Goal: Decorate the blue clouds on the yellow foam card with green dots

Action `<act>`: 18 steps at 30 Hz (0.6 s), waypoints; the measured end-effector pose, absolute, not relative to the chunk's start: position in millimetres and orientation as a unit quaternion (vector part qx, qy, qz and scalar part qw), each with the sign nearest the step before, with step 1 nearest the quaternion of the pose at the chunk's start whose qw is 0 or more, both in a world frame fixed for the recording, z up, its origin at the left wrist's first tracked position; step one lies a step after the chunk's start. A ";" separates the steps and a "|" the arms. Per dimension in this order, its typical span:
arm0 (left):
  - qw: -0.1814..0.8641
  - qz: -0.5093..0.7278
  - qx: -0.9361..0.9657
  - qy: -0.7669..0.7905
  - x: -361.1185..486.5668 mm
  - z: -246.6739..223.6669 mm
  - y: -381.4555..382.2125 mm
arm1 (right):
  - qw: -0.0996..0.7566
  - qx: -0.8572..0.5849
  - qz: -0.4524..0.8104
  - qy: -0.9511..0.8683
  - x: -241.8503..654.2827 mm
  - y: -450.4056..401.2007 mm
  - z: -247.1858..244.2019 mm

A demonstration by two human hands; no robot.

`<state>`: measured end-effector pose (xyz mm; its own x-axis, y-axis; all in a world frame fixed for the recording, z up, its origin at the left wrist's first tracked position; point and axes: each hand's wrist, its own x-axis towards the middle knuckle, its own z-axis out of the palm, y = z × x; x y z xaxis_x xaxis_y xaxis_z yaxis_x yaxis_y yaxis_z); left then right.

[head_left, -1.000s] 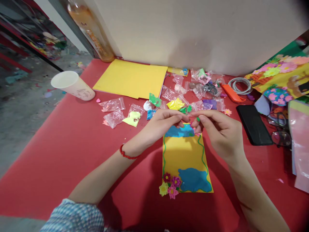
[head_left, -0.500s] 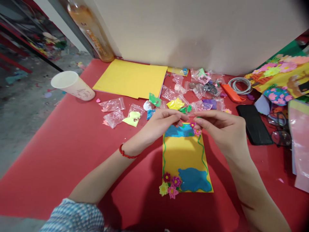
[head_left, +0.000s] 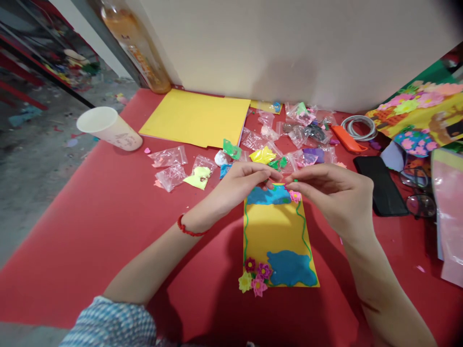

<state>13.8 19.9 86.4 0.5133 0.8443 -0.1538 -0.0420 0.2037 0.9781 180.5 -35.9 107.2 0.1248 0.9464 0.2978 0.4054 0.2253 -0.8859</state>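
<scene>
A yellow card (head_left: 275, 229) lies on the red table, with blue clay patches at top and bottom and wavy green clay lines down its sides. Clay flowers (head_left: 258, 278) in pink, purple and yellow cluster at its lower left corner; a pink flower (head_left: 295, 195) sits at the upper right. Over the card's top edge, my right hand (head_left: 336, 195) pinches a tiny bit of green clay (head_left: 295, 180) between thumb and fingertips. My left hand (head_left: 240, 185), red cord at the wrist, is closed close by, fingertips together; what it holds is too small to make out.
Small bags of coloured clay (head_left: 264, 155) spread behind the card. Yellow sheets (head_left: 198, 118), a white cup (head_left: 108, 127) and a bottle (head_left: 139, 53) stand to the left. On the right are an orange comb (head_left: 347, 139), a coiled cable (head_left: 359, 128), a phone (head_left: 379, 185) and glasses (head_left: 420, 206).
My right fingertips have shifted slightly left and tilted, so the green clay bit shows more and the purple flower below is now mostly covered. My left hand stays nearly still.
</scene>
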 end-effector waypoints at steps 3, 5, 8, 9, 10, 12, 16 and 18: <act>0.670 0.330 0.546 0.379 14.5 89.4 20.2 | 0.488 -0.567 0.275 -0.604 180.6 -36.1 106.6; 0.651 0.329 0.567 0.383 13.5 95.0 20.3 | 0.476 -0.567 0.270 -0.616 181.1 -35.7 106.2; 0.612 0.308 0.623 0.378 3.2 102.3 16.7 | 0.470 -0.552 0.262 -0.637 181.9 -35.1 105.4; 0.593 0.297 0.647 0.376 -3.8 102.2 13.5 | 0.471 -0.549 0.261 -0.639 182.1 -35.0 105.2; 0.570 0.279 0.675 0.375 -12.8 100.0 8.9 | 0.471 -0.549 0.262 -0.639 182.1 -35.1 105.2; 0.475 0.236 0.749 0.398 -35.6 89.4 -5.1 | 0.462 -0.550 0.266 -0.643 181.8 -35.6 105.6; 0.251 0.231 0.802 0.491 -83.5 53.7 -43.5 | 0.454 -0.541 0.242 -0.665 179.9 -36.3 107.4; 0.188 0.240 0.811 0.498 -97.4 37.7 -59.2 | 0.460 -0.537 0.234 -0.667 178.8 -36.3 107.7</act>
<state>-97.4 -59.2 37.7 0.3877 0.8994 0.2017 0.7185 -0.4320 0.5451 178.8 -36.3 107.7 0.0000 0.9318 0.3630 0.5017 0.3140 -0.8060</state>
